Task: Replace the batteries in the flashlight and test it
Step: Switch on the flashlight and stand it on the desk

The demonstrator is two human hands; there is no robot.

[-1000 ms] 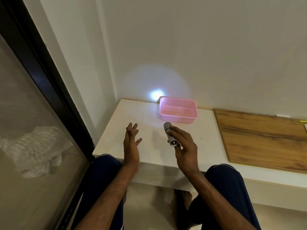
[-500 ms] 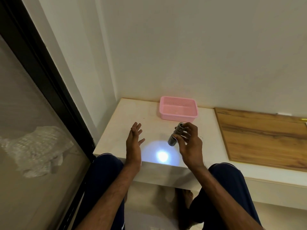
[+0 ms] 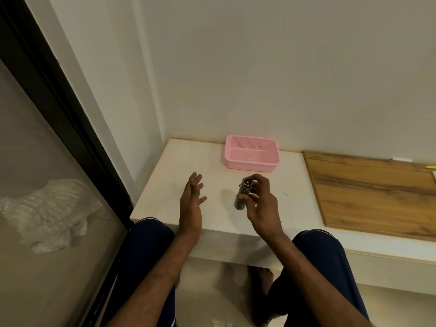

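A small dark metal flashlight [image 3: 242,194] is held nearly upright over the white ledge [image 3: 212,182], its head pointing down and its tail cap up. My right hand [image 3: 262,204] is shut on it, with a fingertip on the tail end. No beam or light spot shows anywhere. My left hand [image 3: 191,204] hovers to the left of the flashlight, open, palm turned toward it, fingers apart and holding nothing. No batteries are visible.
A pink plastic basket [image 3: 252,154] stands at the back of the ledge against the wall. A wooden board [image 3: 377,192] covers the ledge to the right. A dark-framed glass door [image 3: 59,119] runs along the left. My knees sit below the ledge.
The flashlight swung from pointing at the wall to pointing down at the ledge. The light spot moved from wall to ledge and is now gone. My left hand barely moved.
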